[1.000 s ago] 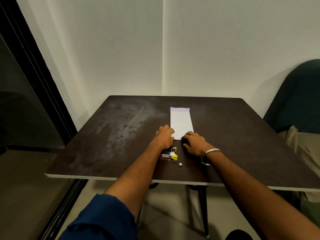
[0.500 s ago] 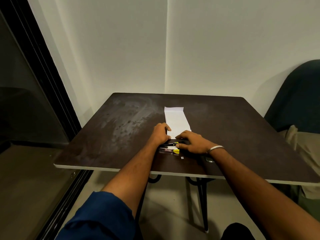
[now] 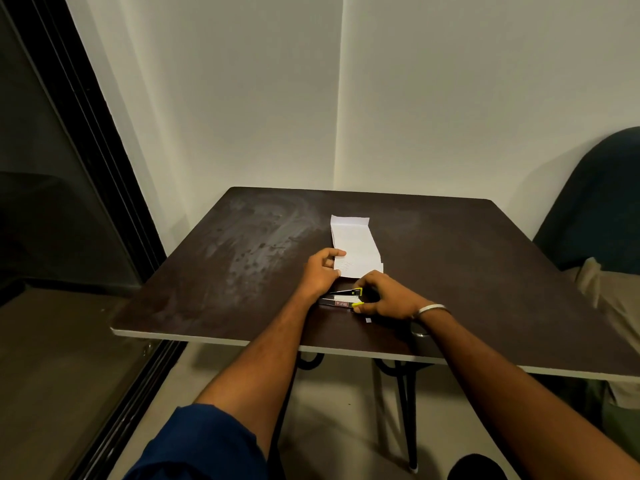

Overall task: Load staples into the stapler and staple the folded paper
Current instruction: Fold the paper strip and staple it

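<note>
1. We see the stapler (image 3: 343,298) lying near the front edge of the dark table (image 3: 467,271), its top sprung open and showing yellow parts.
2. Our right hand (image 3: 388,296) curls around the stapler's right end, gripping it.
3. Our left hand (image 3: 320,273) pinches the near-left edge of the folded paper (image 3: 355,247), which lies flat just behind the stapler.
4. 1 small pale scrap (image 3: 368,319) lies just beside the right hand.
</note>
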